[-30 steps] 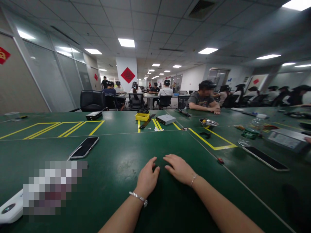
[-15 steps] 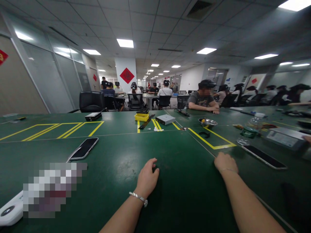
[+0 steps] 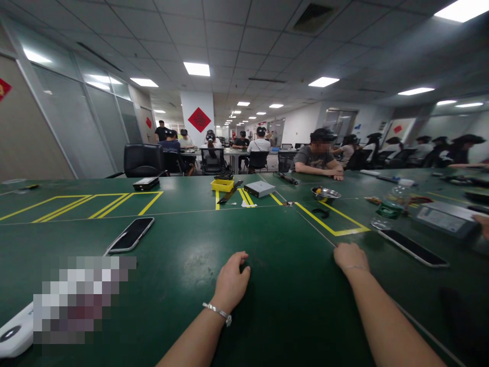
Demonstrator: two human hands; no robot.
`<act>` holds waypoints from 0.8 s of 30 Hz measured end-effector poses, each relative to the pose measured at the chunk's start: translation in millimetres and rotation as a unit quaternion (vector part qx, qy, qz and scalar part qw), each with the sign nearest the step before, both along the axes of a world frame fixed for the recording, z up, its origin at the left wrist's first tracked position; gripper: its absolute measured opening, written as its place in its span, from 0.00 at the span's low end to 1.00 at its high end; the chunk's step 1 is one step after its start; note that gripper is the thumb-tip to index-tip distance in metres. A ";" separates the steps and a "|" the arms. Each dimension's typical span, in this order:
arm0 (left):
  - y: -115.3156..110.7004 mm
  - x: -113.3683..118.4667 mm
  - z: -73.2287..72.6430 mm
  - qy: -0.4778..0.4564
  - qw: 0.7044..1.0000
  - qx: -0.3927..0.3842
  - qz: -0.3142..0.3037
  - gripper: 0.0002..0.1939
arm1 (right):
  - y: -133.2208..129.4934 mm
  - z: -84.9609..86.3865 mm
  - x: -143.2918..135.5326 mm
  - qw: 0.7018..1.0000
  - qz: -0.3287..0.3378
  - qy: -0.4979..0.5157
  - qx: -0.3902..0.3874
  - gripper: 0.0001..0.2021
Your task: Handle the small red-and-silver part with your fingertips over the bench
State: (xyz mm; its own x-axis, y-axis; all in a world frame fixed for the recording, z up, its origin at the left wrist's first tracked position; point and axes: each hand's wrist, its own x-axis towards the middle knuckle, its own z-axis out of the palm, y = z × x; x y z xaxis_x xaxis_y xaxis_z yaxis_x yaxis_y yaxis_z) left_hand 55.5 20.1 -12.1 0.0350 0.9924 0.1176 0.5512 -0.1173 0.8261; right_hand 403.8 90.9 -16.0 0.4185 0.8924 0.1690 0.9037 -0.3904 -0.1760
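Observation:
My left hand (image 3: 232,278) rests on the green table (image 3: 183,316) with nothing in it. Its thumb stands apart from the loosely bent fingers, and a silver bracelet circles the wrist. To the right, my right hand (image 3: 351,256) lies knuckles up on the tabletop, its fingers curled under and partly hidden. No object shows in it. Close beyond that hand is a yellow tape outline (image 3: 336,232). A dark phone (image 3: 412,247) lies to its right. Another phone (image 3: 132,234) lies farther off, left of my left hand.
A blurred-out item with a white end (image 3: 17,331) lies at the near left. Farther back are a yellow tray (image 3: 222,185), a grey metal box (image 3: 260,189), and a steel bowl (image 3: 325,193). A bottle (image 3: 389,209) and a silver box (image 3: 445,219) stand right. A person (image 3: 319,155) sits opposite.
Both hands keep their pose on the table. The view has turned very slightly, so things on the right appear a little farther left.

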 end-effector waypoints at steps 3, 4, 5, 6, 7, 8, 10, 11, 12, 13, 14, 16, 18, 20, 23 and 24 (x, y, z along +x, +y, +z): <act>-0.4 -0.2 0.2 0.005 1.000 -0.004 0.000 0.17 | 0.2 3.8 -2.6 1.000 -0.025 -0.001 -0.019 0.17; -0.3 -0.1 -0.4 0.007 1.000 -0.001 0.000 0.17 | 0.1 5.8 -4.0 0.999 -0.034 0.006 -0.013 0.17; -0.1 0.1 -1.2 0.008 1.000 0.004 -0.001 0.17 | -0.1 7.7 -5.5 0.999 -0.043 0.012 -0.007 0.18; 0.2 0.4 -2.3 0.010 1.000 0.010 -0.003 0.17 | -0.4 9.6 -7.1 0.999 -0.049 0.016 -0.003 0.18; 0.6 0.6 -3.6 0.011 1.000 0.018 -0.004 0.17 | -0.8 11.2 -8.6 0.999 -0.051 0.017 -0.004 0.18; 1.1 0.9 -4.7 0.013 1.000 0.024 -0.004 0.17 | -1.2 12.4 -9.9 0.999 -0.048 0.016 -0.011 0.18; 2.2 1.2 -6.6 0.018 0.999 0.032 -0.004 0.16 | -2.0 14.3 -11.7 0.999 -0.034 0.011 -0.027 0.17; 2.6 1.2 -7.1 0.021 0.999 0.035 -0.004 0.16 | -2.4 15.2 -12.4 0.999 -0.027 0.008 -0.035 0.17; 2.9 1.1 -7.3 0.024 0.999 0.037 -0.005 0.16 | -2.7 16.3 -13.1 0.999 -0.020 0.006 -0.040 0.17; 3.1 0.9 -7.2 0.026 0.999 0.039 -0.006 0.15 | -3.0 17.8 -14.3 0.999 -0.015 0.004 -0.042 0.17; 3.0 0.7 -6.7 0.028 0.999 0.039 -0.006 0.15 | -3.2 19.8 -16.6 0.999 -0.013 0.003 -0.040 0.17; 2.3 0.2 -4.9 0.030 0.999 0.036 -0.006 0.15 | -3.8 25.3 -26.3 1.000 -0.005 0.005 -0.024 0.17; 1.0 0.0 -2.5 0.035 0.999 0.029 -0.006 0.16 | -5.4 31.4 -46.3 0.999 0.034 0.027 0.003 0.16; -0.6 0.6 -0.4 0.043 0.999 0.023 -0.009 0.16 | -9.4 35.0 -77.9 0.991 0.105 0.086 0.015 0.15; -2.7 3.1 1.0 0.041 0.999 0.013 -0.021 0.19 | -22.4 30.0 -139.6 0.947 0.226 0.228 -0.008 0.13; -3.3 4.1 0.9 0.036 0.999 0.010 -0.028 0.20 | -28.4 25.9 -160.5 0.927 0.260 0.270 -0.008 0.12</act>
